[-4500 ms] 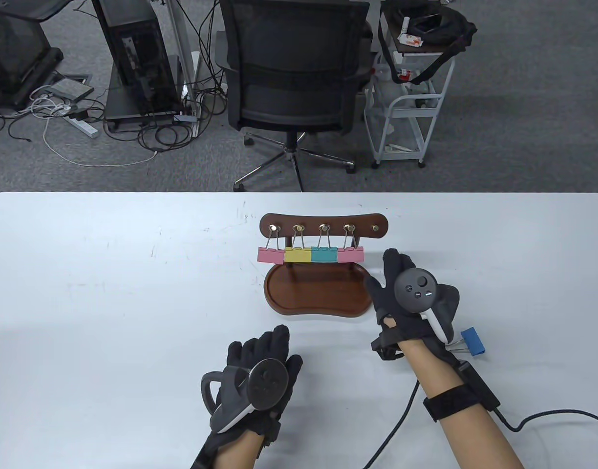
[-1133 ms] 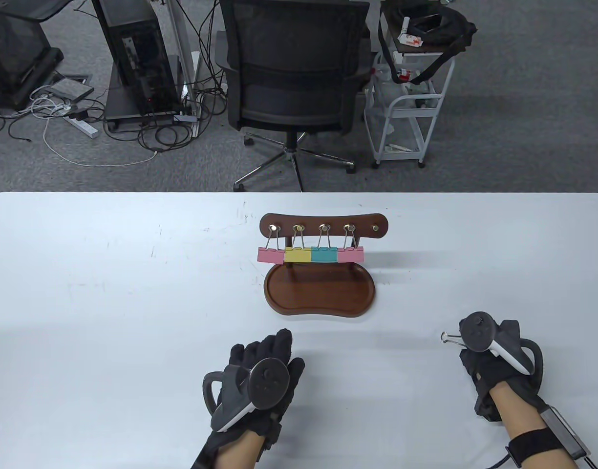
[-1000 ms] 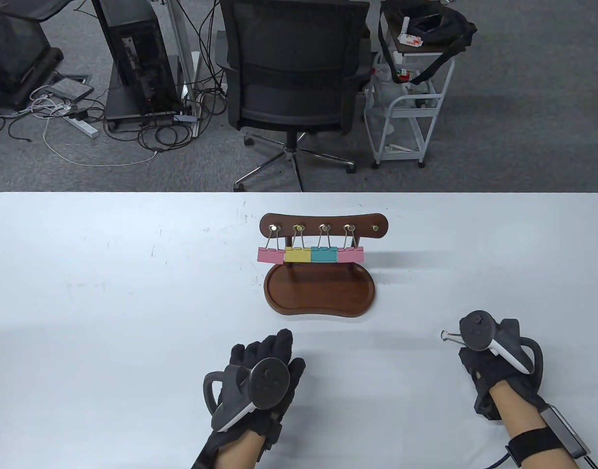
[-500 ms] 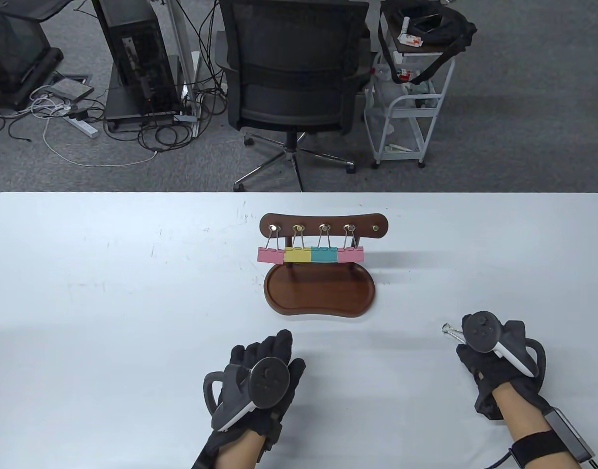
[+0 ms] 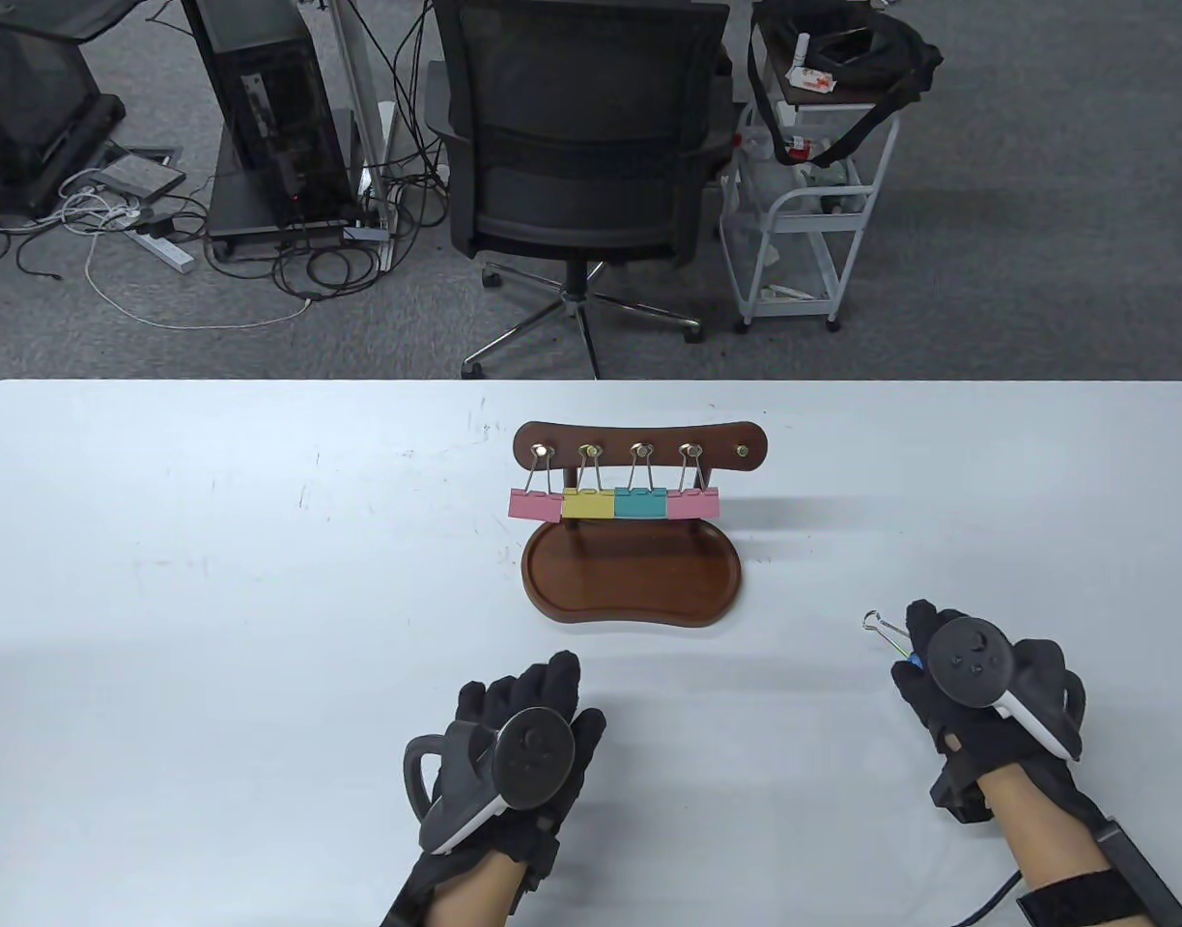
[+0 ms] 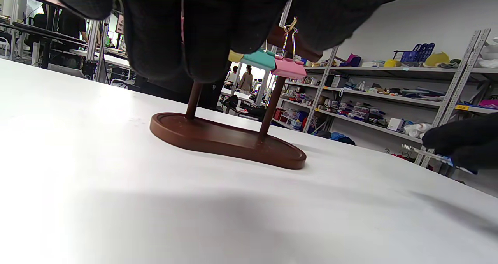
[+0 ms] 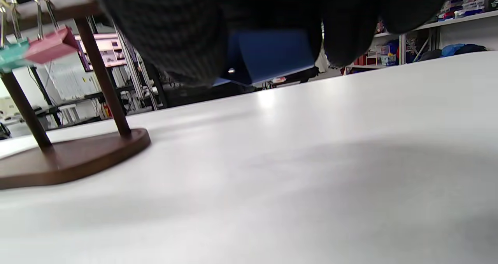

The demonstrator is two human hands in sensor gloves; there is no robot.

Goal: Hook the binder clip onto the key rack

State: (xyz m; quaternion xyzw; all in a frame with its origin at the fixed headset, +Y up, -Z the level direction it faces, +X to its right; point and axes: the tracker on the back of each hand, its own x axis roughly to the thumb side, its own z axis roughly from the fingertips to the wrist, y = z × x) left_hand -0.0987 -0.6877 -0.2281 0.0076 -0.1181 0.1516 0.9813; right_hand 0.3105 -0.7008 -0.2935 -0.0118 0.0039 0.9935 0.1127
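- Right hand (image 5: 977, 695), near the brown wooden key rack (image 5: 639, 446) on the white worktop (image 5: 214, 599), grips the blue metal binder clip (image 7: 272, 53).
- Wire loop could miss the free right-end peg (image 5: 743, 450).
- Left hand (image 5: 514, 744) rests flat, holding nothing.

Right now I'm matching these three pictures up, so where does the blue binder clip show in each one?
Table view: blue binder clip at lower right, held by the right hand, wire handle poking up-left.
Left wrist view: at the far right edge, a blue sliver under the right hand's fingers.
Right wrist view: top centre, blue body between the fingers, above the table.
Shared landmark: the wooden key rack.
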